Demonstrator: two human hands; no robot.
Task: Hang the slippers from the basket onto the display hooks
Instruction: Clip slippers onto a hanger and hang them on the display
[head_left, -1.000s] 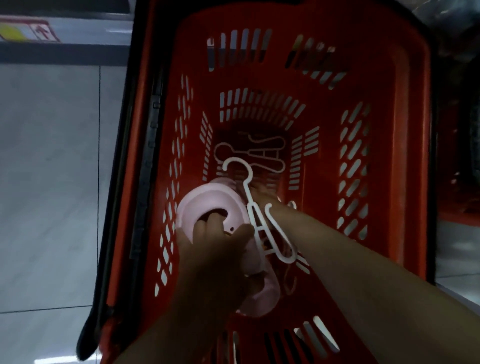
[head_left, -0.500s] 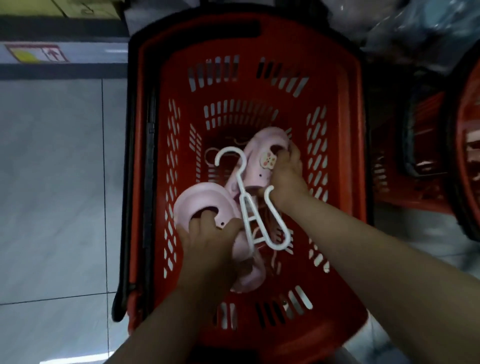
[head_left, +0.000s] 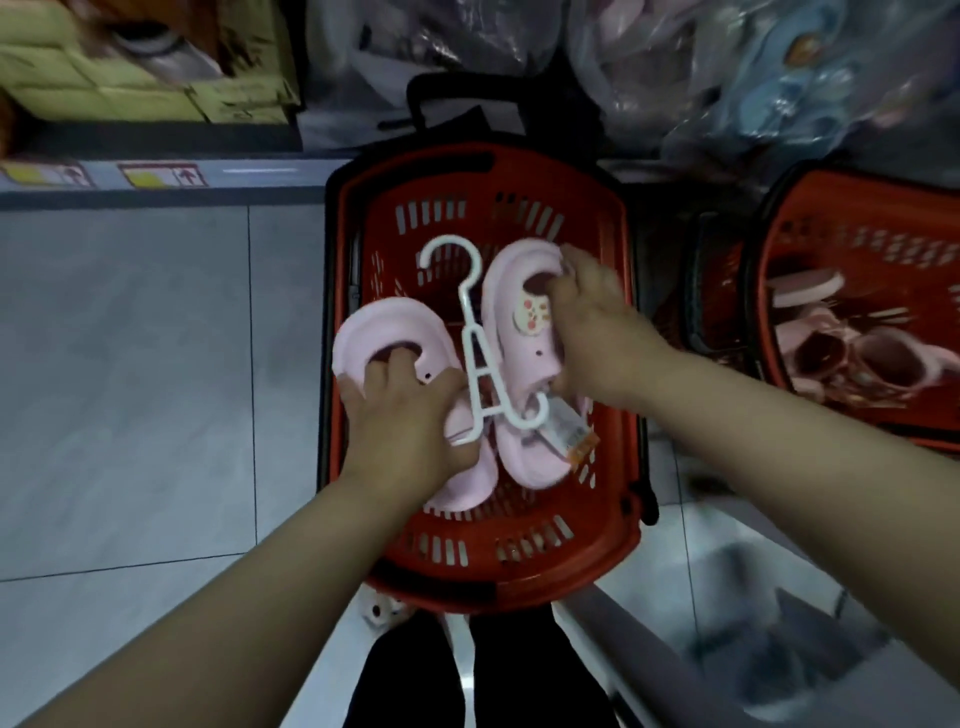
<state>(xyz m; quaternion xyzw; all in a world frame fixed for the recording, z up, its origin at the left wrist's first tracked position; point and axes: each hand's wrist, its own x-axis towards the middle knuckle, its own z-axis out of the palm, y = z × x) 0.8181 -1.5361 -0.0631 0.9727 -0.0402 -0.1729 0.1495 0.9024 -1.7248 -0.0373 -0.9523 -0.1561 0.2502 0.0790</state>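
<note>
We grip pink foam slippers (head_left: 511, 358) on white plastic hanger (head_left: 475, 358), left hand (head_left: 410, 415) & right hand (head_left: 597, 343) each clutching one, above red plastic basket (head_left: 519, 577); hanging not yet done.

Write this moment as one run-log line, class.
stage: lifting pair | left hand: grips left slipper | right hand: grips right slipper | hanger: between slippers | basket: below | hooks: unseen

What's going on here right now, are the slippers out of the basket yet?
A person holds a pair of pink slippers on a white hanger above the red basket. The left hand grips the left slipper; the right hand grips the right slipper. Nothing is hung yet; a second basket with more slippers stands to the right.
</note>
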